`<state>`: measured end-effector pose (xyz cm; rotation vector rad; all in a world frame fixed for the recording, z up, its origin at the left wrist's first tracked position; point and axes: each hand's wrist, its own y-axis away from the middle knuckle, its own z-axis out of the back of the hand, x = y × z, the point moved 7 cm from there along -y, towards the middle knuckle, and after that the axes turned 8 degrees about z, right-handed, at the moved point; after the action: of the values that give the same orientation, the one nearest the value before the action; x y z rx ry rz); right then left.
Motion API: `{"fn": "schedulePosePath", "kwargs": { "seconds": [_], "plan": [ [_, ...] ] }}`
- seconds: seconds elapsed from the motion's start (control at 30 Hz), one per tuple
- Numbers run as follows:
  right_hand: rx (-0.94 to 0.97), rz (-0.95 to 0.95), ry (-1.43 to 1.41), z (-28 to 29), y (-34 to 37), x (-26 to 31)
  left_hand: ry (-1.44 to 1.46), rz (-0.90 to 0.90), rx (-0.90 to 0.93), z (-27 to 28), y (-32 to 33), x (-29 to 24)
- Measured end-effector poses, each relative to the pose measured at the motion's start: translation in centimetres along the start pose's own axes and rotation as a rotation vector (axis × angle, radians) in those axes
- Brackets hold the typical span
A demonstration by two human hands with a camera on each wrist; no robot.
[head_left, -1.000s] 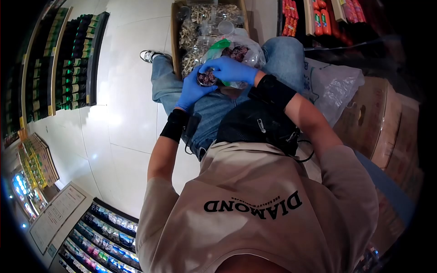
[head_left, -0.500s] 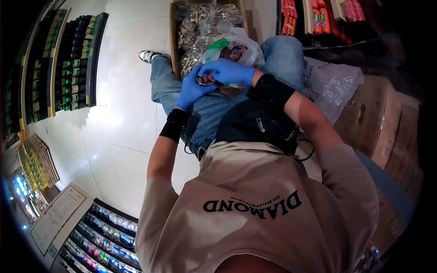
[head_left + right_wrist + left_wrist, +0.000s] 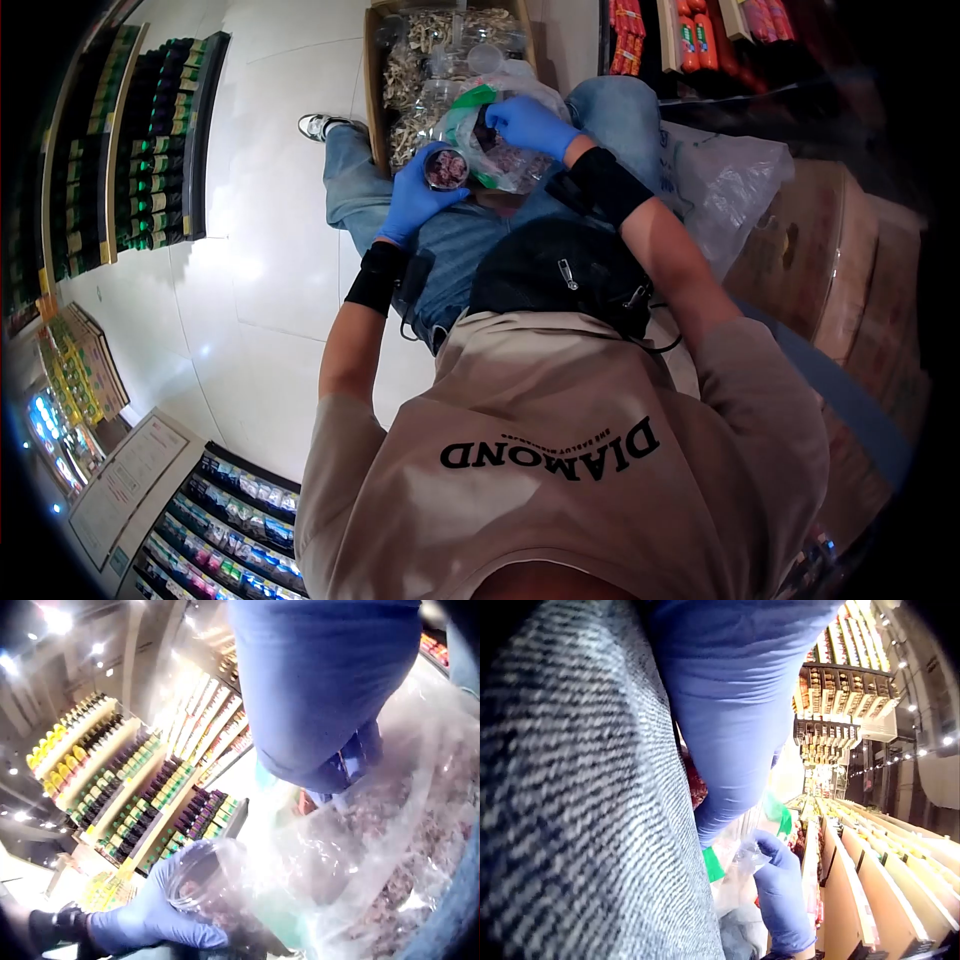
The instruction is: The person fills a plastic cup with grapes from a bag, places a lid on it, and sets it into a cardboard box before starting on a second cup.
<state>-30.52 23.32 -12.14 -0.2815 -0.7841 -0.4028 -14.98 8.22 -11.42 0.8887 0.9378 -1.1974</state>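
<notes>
My gloved left hand (image 3: 415, 198) grips a clear round jar (image 3: 446, 168) from its left side. The jar's mouth faces up and dark reddish, wrinkled dried pieces (image 3: 445, 170) fill it. Just to the right, over my lap, lies a clear plastic bag (image 3: 520, 180) with a green patch, holding more such pieces (image 3: 420, 862). My gloved right hand (image 3: 532, 125) is at the top of this bag, fingers bent downward at its opening. Bag film and the hand itself hide its fingertips, so I cannot tell what they pinch.
Beyond the bag stands a cardboard box (image 3: 373, 100) of packs with pale dried slices and a clear round lid or cup (image 3: 486, 58). A white plastic bag (image 3: 735, 180) and large cartons (image 3: 790, 260) lie right. Bottle shelves (image 3: 160, 150) stand left, sausage shelves (image 3: 700, 40) at upper right.
My right hand has moved from over the jar to the right, onto the plastic bag. The jar's mouth is now uncovered; my left hand stays around it.
</notes>
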Motion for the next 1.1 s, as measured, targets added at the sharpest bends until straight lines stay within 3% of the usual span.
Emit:
{"fn": "schedulePosePath", "kwargs": {
  "seconds": [0.13,0.2,0.23,0.3,0.53,0.6,0.7,0.83,0.9,1.1],
  "plan": [
    [-0.002,0.028,0.192,-1.0,0.0,-1.9,0.037,0.018,-0.007,0.0,0.0,0.3],
    [-0.191,0.119,0.346,-0.2,0.1,-1.6,0.038,0.035,-0.016,0.2,0.2,0.2],
    [-0.188,0.12,0.344,-0.4,0.3,-1.8,0.032,0.025,-0.016,0.2,0.2,0.1],
    [0.042,-0.054,0.404,-1.7,0.4,-3.9,0.028,0.01,-0.015,0.2,0.0,-0.1],
    [-0.021,-0.037,0.363,-0.9,0.3,-3.2,0.042,0.036,-0.018,0.3,-0.1,-0.2],
    [-0.153,-0.093,0.242,0.3,0.7,-2.2,0.044,0.048,-0.007,0.2,0.0,0.2],
    [-0.193,-0.128,0.07,1.1,0.2,-0.8,0.038,0.032,-0.02,0.4,0.1,0.2],
    [-0.201,-0.09,-0.26,0.7,0.0,1.7,0.083,0.053,-0.016,0.3,-0.1,0.2],
    [-0.081,-0.025,-0.524,-0.7,-0.4,3.8,0.071,0.057,-0.02,0.3,0.0,0.2],
    [0.049,-0.021,-0.459,-2.1,-1.7,6.6,0.086,0.075,-0.022,0.3,0.2,0.6]
  ]
}}
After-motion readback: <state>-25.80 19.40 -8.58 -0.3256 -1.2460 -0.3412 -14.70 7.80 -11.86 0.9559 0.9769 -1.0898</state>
